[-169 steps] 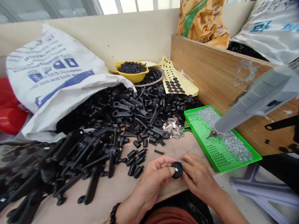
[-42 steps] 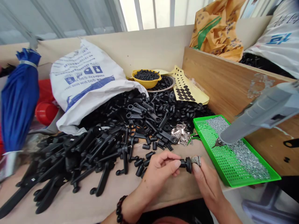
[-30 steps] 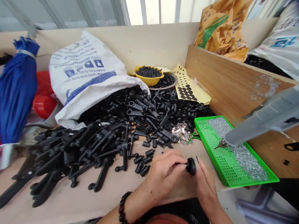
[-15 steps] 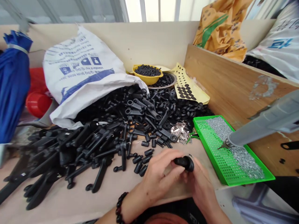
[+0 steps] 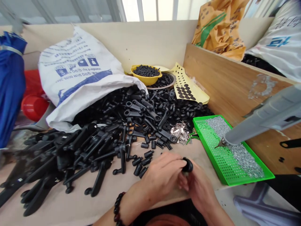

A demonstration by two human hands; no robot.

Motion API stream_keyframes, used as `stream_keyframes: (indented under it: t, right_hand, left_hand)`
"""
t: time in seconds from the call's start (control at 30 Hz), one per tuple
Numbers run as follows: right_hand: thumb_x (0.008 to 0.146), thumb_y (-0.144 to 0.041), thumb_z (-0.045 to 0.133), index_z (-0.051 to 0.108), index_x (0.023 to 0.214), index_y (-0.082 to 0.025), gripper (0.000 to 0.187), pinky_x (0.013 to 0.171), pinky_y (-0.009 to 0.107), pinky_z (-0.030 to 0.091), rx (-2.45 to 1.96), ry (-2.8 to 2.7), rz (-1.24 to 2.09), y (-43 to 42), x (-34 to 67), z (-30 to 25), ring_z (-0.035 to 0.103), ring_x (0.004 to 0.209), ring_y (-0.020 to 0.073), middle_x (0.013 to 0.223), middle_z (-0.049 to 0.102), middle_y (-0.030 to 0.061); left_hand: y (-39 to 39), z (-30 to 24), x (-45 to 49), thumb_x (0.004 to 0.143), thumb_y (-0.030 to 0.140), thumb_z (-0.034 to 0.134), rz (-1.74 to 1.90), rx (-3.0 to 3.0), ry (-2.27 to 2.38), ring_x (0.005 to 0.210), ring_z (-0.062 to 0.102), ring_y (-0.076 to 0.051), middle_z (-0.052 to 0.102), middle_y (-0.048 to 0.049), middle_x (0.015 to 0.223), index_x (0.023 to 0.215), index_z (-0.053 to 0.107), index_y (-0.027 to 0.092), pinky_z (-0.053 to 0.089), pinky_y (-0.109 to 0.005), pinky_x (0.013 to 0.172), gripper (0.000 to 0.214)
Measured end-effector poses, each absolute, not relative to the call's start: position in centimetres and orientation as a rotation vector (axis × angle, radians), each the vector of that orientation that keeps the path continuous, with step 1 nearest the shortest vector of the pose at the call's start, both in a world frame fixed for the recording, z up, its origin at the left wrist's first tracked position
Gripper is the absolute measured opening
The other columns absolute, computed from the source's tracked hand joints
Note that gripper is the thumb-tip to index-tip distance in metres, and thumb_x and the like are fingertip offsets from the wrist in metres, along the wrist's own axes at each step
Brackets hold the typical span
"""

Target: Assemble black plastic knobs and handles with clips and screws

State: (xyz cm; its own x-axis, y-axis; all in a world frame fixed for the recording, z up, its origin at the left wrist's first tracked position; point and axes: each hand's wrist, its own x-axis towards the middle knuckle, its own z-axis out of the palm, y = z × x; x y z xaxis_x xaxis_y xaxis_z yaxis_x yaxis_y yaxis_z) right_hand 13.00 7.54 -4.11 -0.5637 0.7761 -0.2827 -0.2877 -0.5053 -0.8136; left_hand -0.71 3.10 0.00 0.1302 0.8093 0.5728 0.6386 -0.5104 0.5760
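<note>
Both of my hands meet over the near edge of the table around a small round black plastic knob (image 5: pixel 187 164). My left hand (image 5: pixel 162 176) wraps its fingers over the knob from the left. My right hand (image 5: pixel 199 190) presses against it from below and the right, fingers curled. Only the knob's rounded top shows between the fingers. A beaded bracelet (image 5: pixel 117 207) sits on my left wrist. Short black cylindrical pieces (image 5: pixel 143 158) lie just left of my hands.
A big heap of black plastic handles (image 5: pixel 98 138) spills from a white sack (image 5: pixel 77 75). A green perforated tray (image 5: pixel 213 147) of small screws lies at right, with a grey power screwdriver (image 5: pixel 261 117) hanging over it. Small metal clips (image 5: pixel 180 131), a yellow bowl (image 5: pixel 146 73) and a wooden board (image 5: pixel 225 84) stand behind.
The knob has been turned in my hands: its metal piece, seen earlier at the right, is now hidden. My fingers have closed further over it, and the view shifted slightly.
</note>
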Motion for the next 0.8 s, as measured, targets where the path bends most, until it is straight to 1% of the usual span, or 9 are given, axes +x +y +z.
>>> stream_keyframes:
  t: [0.1,0.17,0.2,0.27,0.37,0.5,0.6,0.73,0.8]
  right_hand:
    - [0.086,-0.055,0.052,0.053,0.068,-0.019,0.040,0.050,0.024,0.033,-0.906,-1.095,1.961,7.8,13.3,-4.5,0.040,0.050,0.0113,0.053,0.047,-0.0032]
    - [0.087,-0.055,0.051,0.054,0.070,-0.019,0.040,0.052,0.024,0.033,-0.946,-1.188,1.857,8.1,13.6,-4.8,0.042,0.054,0.0120,0.057,0.048,-0.0024]
    - [0.087,-0.055,0.051,0.054,0.070,-0.019,0.040,0.052,0.024,0.034,-0.962,-1.214,1.824,8.2,13.8,-4.9,0.042,0.055,0.0121,0.058,0.049,-0.0023]
    - [0.088,-0.054,0.050,0.054,0.070,-0.019,0.039,0.051,0.024,0.033,-0.966,-1.226,1.834,8.4,14.0,-4.9,0.042,0.054,0.0115,0.058,0.048,-0.0026]
    - [0.088,-0.052,0.050,0.050,0.065,-0.019,0.040,0.048,0.023,0.032,-0.897,-1.162,2.039,8.5,13.9,-4.5,0.038,0.047,0.0099,0.050,0.044,-0.0041]
    - [0.086,-0.049,0.050,0.050,0.067,-0.018,0.036,0.045,0.023,0.034,-0.859,-1.039,2.205,8.3,13.6,-3.8,0.033,0.041,0.0083,0.047,0.042,-0.0056]
    - [0.086,-0.047,0.050,0.053,0.070,-0.018,0.034,0.046,0.022,0.035,-0.833,-0.988,2.201,8.1,13.3,-3.7,0.034,0.042,0.0083,0.047,0.042,-0.0057]
    - [0.087,-0.048,0.052,0.057,0.073,-0.016,0.035,0.048,0.022,0.034,-0.843,-1.048,2.082,8.2,13.0,-3.7,0.039,0.048,0.0094,0.053,0.047,-0.0034]
    - [0.086,-0.049,0.054,0.057,0.073,-0.016,0.036,0.050,0.021,0.034,-0.850,-1.072,2.041,8.3,13.0,-3.6,0.040,0.052,0.0099,0.056,0.049,-0.0025]
  left_hand:
    - [3.3,0.3,-0.7,0.087,0.019,0.059,1.416,1.960,1.590,0.076,0.061,-0.015,0.066,-0.0069,0.088,0.103,0.061,0.012,0.051,-0.024,0.071,0.017]
    - [3.3,0.5,-0.6,0.086,0.022,0.061,1.380,1.871,1.649,0.062,0.058,-0.012,0.064,-0.0025,0.075,0.095,0.064,0.013,0.048,-0.022,0.059,0.013]
    - [3.3,0.5,-0.6,0.087,0.022,0.060,1.349,1.874,1.641,0.059,0.057,-0.012,0.063,-0.0014,0.071,0.092,0.064,0.014,0.047,-0.021,0.056,0.010]
    - [3.3,0.5,-0.6,0.089,0.017,0.055,1.299,1.951,1.581,0.064,0.059,-0.013,0.064,-0.0027,0.074,0.093,0.064,0.014,0.048,-0.022,0.060,0.010]
    - [3.4,0.4,-0.8,0.090,0.010,0.049,1.254,2.174,1.483,0.080,0.061,-0.017,0.067,-0.0082,0.087,0.096,0.061,0.012,0.050,-0.027,0.073,0.015]
    - [3.5,0.5,-1.2,0.090,0.005,0.040,1.135,2.325,1.435,0.084,0.059,-0.018,0.066,-0.0104,0.095,0.098,0.060,0.013,0.050,-0.029,0.077,0.023]
    - [3.6,0.8,-1.3,0.091,0.007,0.043,1.171,2.225,1.402,0.089,0.060,-0.017,0.065,-0.0092,0.097,0.104,0.060,0.014,0.049,-0.028,0.080,0.022]
    - [3.5,1.1,-0.9,0.088,0.017,0.056,1.284,1.930,1.534,0.075,0.060,-0.015,0.065,-0.0041,0.085,0.104,0.061,0.017,0.050,-0.025,0.070,0.016]
    - [3.5,1.0,-0.7,0.088,0.017,0.056,1.327,1.875,1.576,0.070,0.059,-0.014,0.065,-0.0028,0.080,0.099,0.062,0.017,0.049,-0.024,0.066,0.012]
